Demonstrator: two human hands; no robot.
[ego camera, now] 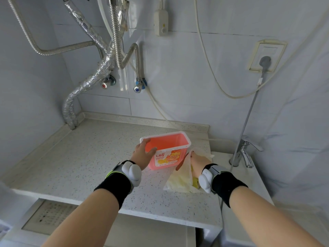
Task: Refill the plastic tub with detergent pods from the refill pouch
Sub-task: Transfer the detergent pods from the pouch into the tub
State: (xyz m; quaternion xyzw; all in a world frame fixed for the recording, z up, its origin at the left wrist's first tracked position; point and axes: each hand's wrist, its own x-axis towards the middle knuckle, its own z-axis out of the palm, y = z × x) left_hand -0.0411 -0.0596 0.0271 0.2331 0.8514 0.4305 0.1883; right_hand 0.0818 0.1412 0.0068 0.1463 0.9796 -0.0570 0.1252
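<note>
An open pink plastic tub (169, 150) with a white rim and a "Liby" label stands on the speckled countertop (89, 157), tilted slightly towards me. My left hand (143, 154) grips its left wall, thumb over the rim. Just right of the tub lies a clear refill pouch (179, 179) with yellow pods showing through it. My right hand (198, 162) is inside the pouch's mouth; its fingers are hidden, so I cannot tell what they hold. The inside of the tub looks empty.
A chrome tap (246, 152) and a white sink edge (249, 175) sit to the right. Foil-wrapped pipes (80, 86), hoses and two valves run down the tiled back wall. A grey plug (264, 62) and cables hang at right. A drain grate (48, 216) lies below the counter.
</note>
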